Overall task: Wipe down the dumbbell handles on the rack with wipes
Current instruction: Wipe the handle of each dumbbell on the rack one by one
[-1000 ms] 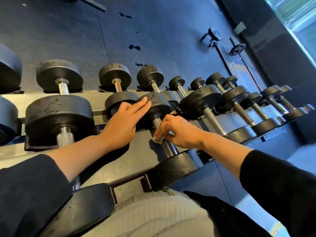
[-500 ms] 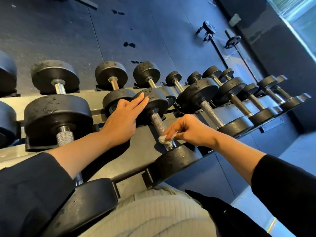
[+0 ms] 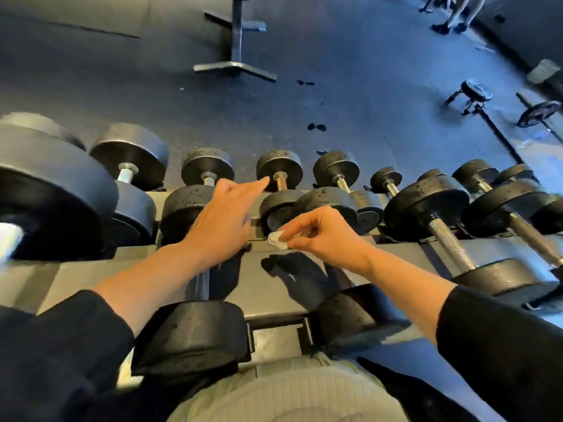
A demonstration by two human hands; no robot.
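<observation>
Mid-frame, the right hand (image 3: pixel 323 236) pinches a small crumpled white wipe (image 3: pixel 277 240) above the grey steel rack (image 3: pixel 268 287), off any handle. The left hand (image 3: pixel 225 217) reaches flat-fingered. Knurled metal dumbbell handles (image 3: pixel 451 242) at right look unwiped; much seems left.

Dumbbells (image 3: pixel 451 226) in rows on rack (image 3: pixel 274 287)
</observation>
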